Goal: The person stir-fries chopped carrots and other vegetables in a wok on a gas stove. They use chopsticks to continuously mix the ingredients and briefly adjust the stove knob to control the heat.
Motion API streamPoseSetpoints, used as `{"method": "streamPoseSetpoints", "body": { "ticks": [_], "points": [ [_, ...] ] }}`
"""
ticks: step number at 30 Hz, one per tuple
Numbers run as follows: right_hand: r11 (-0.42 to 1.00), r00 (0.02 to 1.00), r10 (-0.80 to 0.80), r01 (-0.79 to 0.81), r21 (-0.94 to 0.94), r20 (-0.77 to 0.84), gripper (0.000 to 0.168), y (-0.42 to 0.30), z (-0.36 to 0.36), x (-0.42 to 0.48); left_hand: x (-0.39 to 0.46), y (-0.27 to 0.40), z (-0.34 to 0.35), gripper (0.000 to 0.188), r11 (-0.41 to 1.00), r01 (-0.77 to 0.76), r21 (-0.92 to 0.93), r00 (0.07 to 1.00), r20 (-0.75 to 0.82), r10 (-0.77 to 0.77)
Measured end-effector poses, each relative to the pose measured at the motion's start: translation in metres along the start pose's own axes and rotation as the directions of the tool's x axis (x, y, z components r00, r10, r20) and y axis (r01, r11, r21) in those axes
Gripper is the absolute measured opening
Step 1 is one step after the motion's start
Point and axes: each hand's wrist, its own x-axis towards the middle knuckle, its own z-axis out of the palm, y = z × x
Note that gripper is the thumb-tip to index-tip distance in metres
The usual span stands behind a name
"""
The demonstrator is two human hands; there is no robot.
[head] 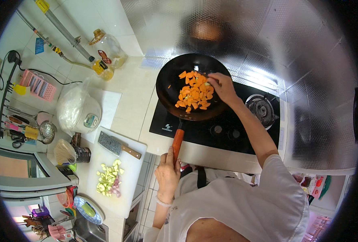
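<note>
A black wok (pixel 170 69) with an orange-red wooden handle (pixel 177 142) rests on the left part of a black glass gas hob (pixel 197 130). My left hand (pixel 168 174) is wrapped around the end of that handle. Sliced carrots (pixel 195 92) lie heaped in the wok, with a few pale green pieces among them. Over the heap's right edge is my right hand (pixel 224 87), its fingertips drawn together at the carrots; whether they pinch a piece is hidden. On a white cutting board (pixel 127 181) lie a cleaver (pixel 118 145), chopped pale green vegetable (pixel 109 175) and chopped purplish pieces (pixel 114 188).
An uncovered burner (pixel 260 109) is right of the wok. A plastic-covered rice cooker (pixel 89 113) stands left, beyond the board. An oil bottle (pixel 104 71) and a large jar (pixel 112 50) occupy the back corner. A plate (pixel 98 216) sits by the sink (pixel 89 231).
</note>
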Motion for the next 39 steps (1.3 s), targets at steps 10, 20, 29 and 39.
{"method": "streamPoseSetpoints", "body": {
  "ticks": [10,20,29,39],
  "points": [
    [0.968,0.929,-0.205,0.146,0.204,0.308,0.023,-0.064,-0.016,-0.055,-0.001,-0.001,0.001,0.052,1.0,-0.012,-0.014,1.0,-0.005,0.012],
    [1.0,0.999,0.025,-0.025,-0.006,-0.032,0.02,0.01,-0.027,-0.023,-0.002,0.0,0.001,0.051,1.0,0.001,-0.022,1.0,-0.022,-0.002],
    [0.971,0.925,-0.044,-0.048,0.233,0.378,0.02,-0.072,-0.042,-0.057,-0.001,-0.002,0.001,0.051,1.0,0.007,-0.025,1.0,-0.006,-0.007],
    [0.998,0.998,0.053,-0.054,0.042,0.03,0.019,-0.002,-0.046,-0.032,0.0,-0.001,0.0,0.051,1.0,-0.014,-0.021,1.0,0.006,0.015]
  ]
}}
